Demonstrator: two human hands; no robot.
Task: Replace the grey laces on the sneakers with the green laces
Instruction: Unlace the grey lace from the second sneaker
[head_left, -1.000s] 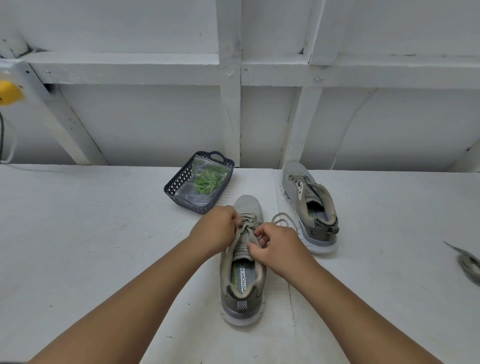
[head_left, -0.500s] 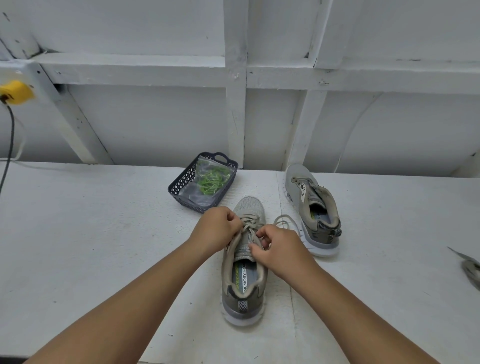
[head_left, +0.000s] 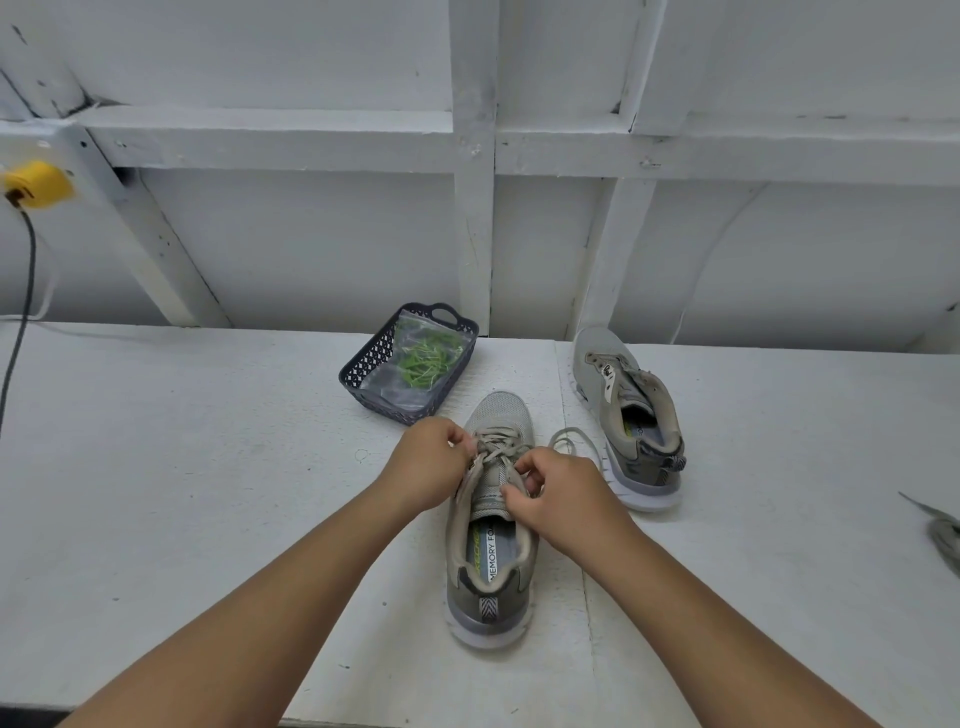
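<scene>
Here, a white tabletop (head_left: 171, 467) runs the full width of the view, with bare surface stretching left of the hands and its near edge showing at the lower left; a white panelled wall (head_left: 311, 249) closes the far side. At far left a yellow plug (head_left: 36, 183) sits on the wall frame, its dark cable (head_left: 23, 291) hanging to the table. Behind and left of the hands stands a dark mesh basket (head_left: 363, 364) holding a clear bag of green laces (head_left: 428, 358).

Both forearms reach forward from the near edge and converge on the near sneaker (head_left: 491, 545), heel toward the person. The left hand (head_left: 426, 465) is curled, pinching the grey lace (head_left: 498, 449) at the left eyelets. The right hand (head_left: 558, 493) is likewise curled, gripping lace at the tongue's right side. A loose loop of lace (head_left: 574, 441) trails right onto the table, between the two shoes.

The second sneaker (head_left: 628, 410), unlaced, stands just right and farther back. A grey lace bundle (head_left: 945, 535) lies at the far right edge, well apart.
</scene>
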